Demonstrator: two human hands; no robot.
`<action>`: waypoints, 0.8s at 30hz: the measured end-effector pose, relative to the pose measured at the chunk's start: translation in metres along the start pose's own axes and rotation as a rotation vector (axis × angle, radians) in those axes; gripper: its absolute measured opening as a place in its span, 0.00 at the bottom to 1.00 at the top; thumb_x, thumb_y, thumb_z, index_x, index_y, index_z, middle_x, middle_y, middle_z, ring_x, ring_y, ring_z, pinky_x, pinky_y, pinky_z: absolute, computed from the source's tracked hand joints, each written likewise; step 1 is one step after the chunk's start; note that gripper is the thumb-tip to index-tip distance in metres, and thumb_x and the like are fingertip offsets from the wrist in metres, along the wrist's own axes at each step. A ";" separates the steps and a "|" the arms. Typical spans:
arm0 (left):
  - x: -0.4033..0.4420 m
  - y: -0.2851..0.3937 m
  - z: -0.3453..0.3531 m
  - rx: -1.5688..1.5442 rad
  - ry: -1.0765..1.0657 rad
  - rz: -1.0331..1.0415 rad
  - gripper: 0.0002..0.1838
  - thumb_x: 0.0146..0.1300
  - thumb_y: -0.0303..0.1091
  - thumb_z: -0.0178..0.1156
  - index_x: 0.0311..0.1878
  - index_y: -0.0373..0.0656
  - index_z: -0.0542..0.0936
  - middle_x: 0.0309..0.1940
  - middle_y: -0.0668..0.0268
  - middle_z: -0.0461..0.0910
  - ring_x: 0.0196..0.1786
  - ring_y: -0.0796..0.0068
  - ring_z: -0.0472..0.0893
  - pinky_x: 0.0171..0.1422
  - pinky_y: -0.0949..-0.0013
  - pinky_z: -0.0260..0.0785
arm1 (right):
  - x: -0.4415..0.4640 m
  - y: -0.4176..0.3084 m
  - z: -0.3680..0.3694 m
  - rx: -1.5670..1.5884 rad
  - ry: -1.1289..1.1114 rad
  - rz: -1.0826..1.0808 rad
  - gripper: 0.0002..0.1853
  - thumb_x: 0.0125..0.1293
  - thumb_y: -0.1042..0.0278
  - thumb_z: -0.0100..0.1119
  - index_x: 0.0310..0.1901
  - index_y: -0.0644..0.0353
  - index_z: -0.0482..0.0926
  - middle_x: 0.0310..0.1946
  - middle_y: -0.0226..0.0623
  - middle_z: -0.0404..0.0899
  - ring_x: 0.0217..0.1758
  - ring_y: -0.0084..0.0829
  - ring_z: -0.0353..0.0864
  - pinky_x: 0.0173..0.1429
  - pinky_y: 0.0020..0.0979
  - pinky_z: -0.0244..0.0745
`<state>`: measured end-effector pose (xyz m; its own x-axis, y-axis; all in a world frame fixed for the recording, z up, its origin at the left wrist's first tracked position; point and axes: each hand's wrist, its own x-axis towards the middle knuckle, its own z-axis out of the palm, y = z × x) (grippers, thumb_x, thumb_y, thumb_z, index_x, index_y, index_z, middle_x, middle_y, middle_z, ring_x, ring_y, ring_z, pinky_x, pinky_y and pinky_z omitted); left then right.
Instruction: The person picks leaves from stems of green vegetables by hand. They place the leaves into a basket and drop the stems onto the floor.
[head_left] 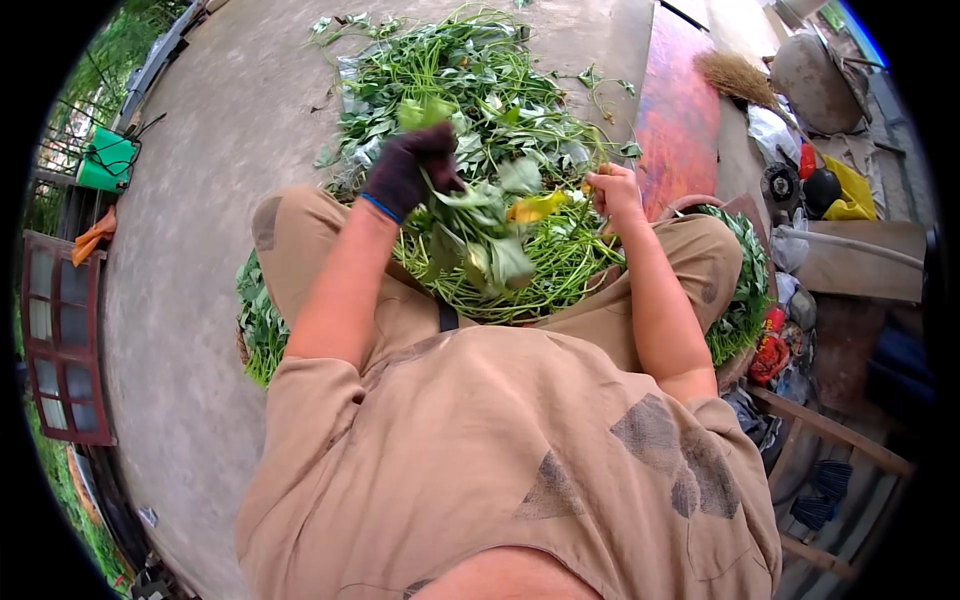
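Observation:
My left hand [415, 170], in a dark glove with a blue cuff edge, is closed round a bunch of leafy greens [480, 235] whose leaves hang down, blurred, over my lap. One yellow leaf [537, 207] shows between my hands. Bare and pinched, my right hand [612, 190] is at the right of the bunch; a thin stem seems to be at its fingertips, too small to make out. Beneath both hands lie cut green stems [530, 280] between my knees. Beyond them a large heap of greens [460, 90] is spread on the ground.
More greens in baskets show beside my left knee [262, 330] and right knee [745, 290]. A red board [680, 110], a straw broom [735, 78] and a yellow bag [850, 190] are at the right. At the left stand a green container [106, 160] and a window frame [65, 340].

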<state>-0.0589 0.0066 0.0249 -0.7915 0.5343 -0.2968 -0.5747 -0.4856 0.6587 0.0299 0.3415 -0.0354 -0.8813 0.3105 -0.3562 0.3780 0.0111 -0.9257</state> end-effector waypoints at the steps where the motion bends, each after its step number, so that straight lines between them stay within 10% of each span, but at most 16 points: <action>1: -0.004 0.021 -0.006 -0.152 -0.034 0.022 0.07 0.63 0.35 0.62 0.35 0.42 0.80 0.23 0.67 0.78 0.23 0.70 0.77 0.29 0.64 0.73 | -0.001 -0.004 -0.006 0.095 0.014 0.041 0.07 0.62 0.71 0.62 0.28 0.58 0.76 0.14 0.24 0.65 0.11 0.20 0.64 0.15 0.23 0.57; 9: -0.023 0.043 -0.012 0.810 0.426 0.379 0.14 0.44 0.30 0.75 0.35 0.38 0.86 0.23 0.70 0.81 0.21 0.83 0.73 0.26 0.75 0.65 | -0.029 -0.061 -0.005 0.178 -0.171 0.060 0.06 0.65 0.71 0.60 0.33 0.64 0.78 0.26 0.34 0.80 0.20 0.26 0.78 0.23 0.25 0.72; 15: -0.025 -0.022 0.028 0.610 -0.104 0.047 0.26 0.43 0.28 0.75 0.50 0.37 0.83 0.40 0.65 0.85 0.40 0.76 0.82 0.50 0.72 0.73 | -0.037 -0.089 0.034 0.266 -0.446 0.067 0.09 0.63 0.77 0.55 0.43 0.68 0.80 0.31 0.41 0.82 0.26 0.29 0.81 0.30 0.28 0.79; 24: -0.017 -0.058 0.032 0.591 -0.316 -0.064 0.12 0.49 0.29 0.69 0.39 0.40 0.82 0.32 0.69 0.82 0.36 0.76 0.79 0.48 0.71 0.71 | -0.033 -0.101 0.042 -0.066 -0.424 0.060 0.13 0.63 0.79 0.49 0.47 0.65 0.81 0.15 0.28 0.71 0.14 0.20 0.69 0.20 0.22 0.61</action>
<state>-0.0054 0.0479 0.0141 -0.6089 0.7699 -0.1907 -0.3372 -0.0336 0.9408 0.0085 0.2905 0.0649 -0.8905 -0.1053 -0.4427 0.4374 0.0698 -0.8965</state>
